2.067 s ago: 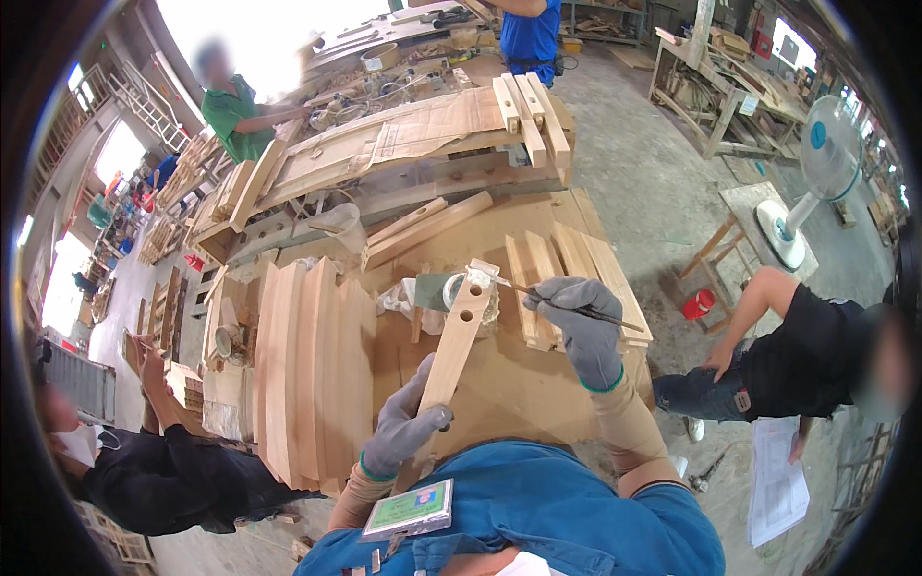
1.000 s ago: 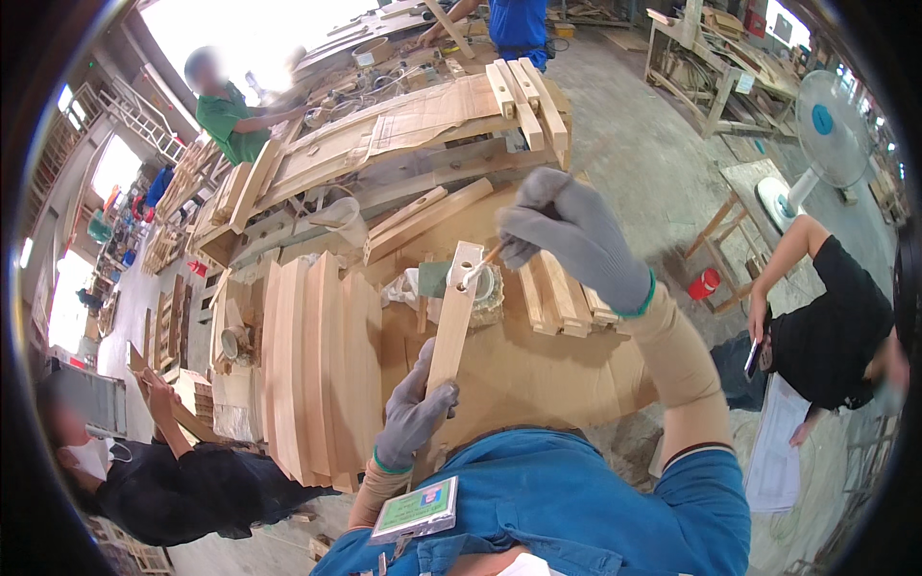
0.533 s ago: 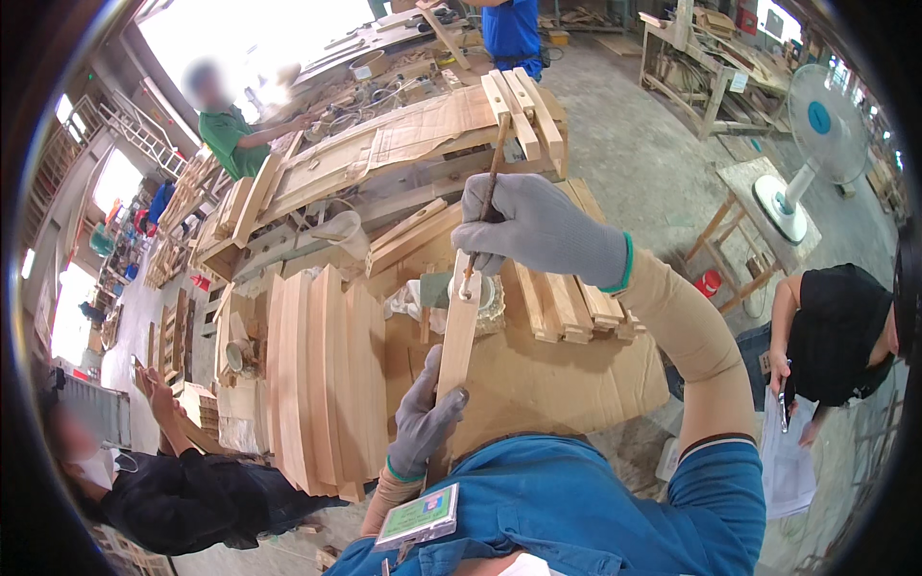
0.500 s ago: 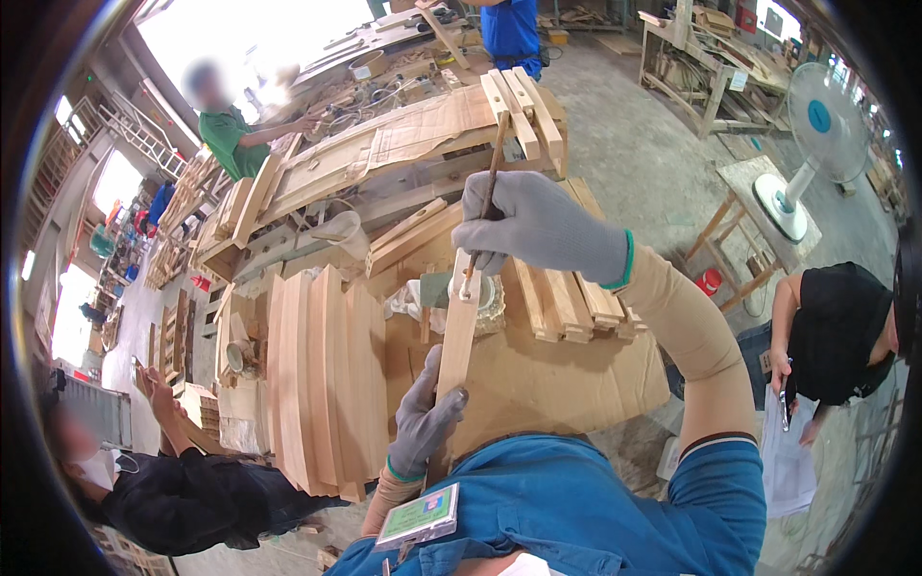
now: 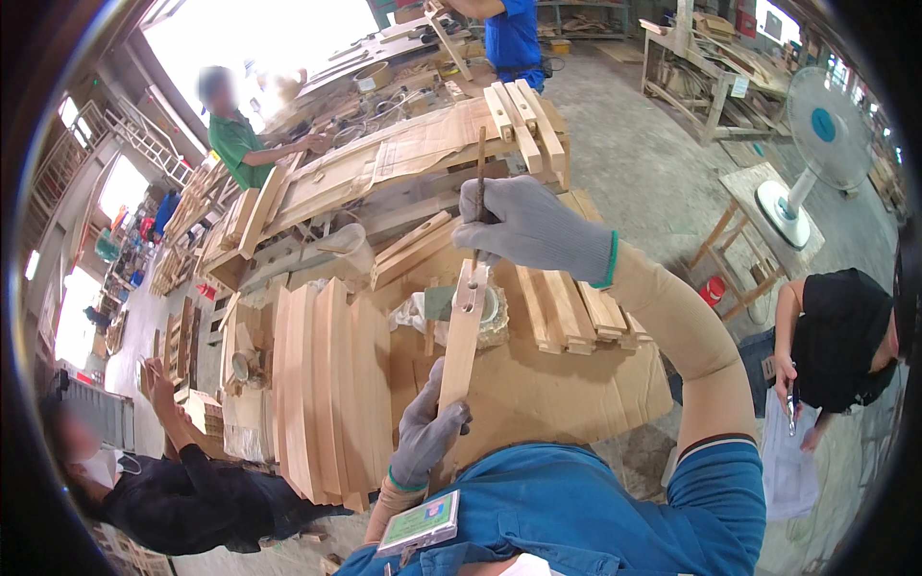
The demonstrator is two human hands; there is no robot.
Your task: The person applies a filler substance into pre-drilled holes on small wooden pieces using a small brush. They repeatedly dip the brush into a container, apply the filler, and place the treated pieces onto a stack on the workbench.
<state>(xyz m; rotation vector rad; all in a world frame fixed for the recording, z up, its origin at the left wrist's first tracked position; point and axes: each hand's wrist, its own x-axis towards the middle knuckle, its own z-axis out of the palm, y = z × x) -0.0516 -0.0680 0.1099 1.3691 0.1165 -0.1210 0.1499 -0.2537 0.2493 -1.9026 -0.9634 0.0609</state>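
Observation:
My left hand [image 5: 427, 432], in a grey glove, grips the near end of a pale wooden bar [image 5: 461, 355]. The bar tilts up away from me, and two holes show near its far end. Pinched in the gloved fingers of my right hand [image 5: 533, 226] is a thin brown stick [image 5: 481, 158], held nearly upright. Its lower end meets the bar's far end, close to the farther hole; whether it touches I cannot tell. Behind the bar sits a round, crusted pot [image 5: 495, 312], partly hidden, with a grey-green block [image 5: 439, 302] beside it.
Stacked boards [image 5: 327, 394] stand at left on the cardboard-covered bench [image 5: 557, 403]; more wooden pieces [image 5: 567, 312] lie to the right. Beyond is another bench [image 5: 413, 144]. People stand left, right and far. A white fan [image 5: 783, 213] is on a stool at right.
The stick has swung more upright and its lower end has shifted toward the bar's far end. Both holes now show. My left hand and the bar have moved slightly.

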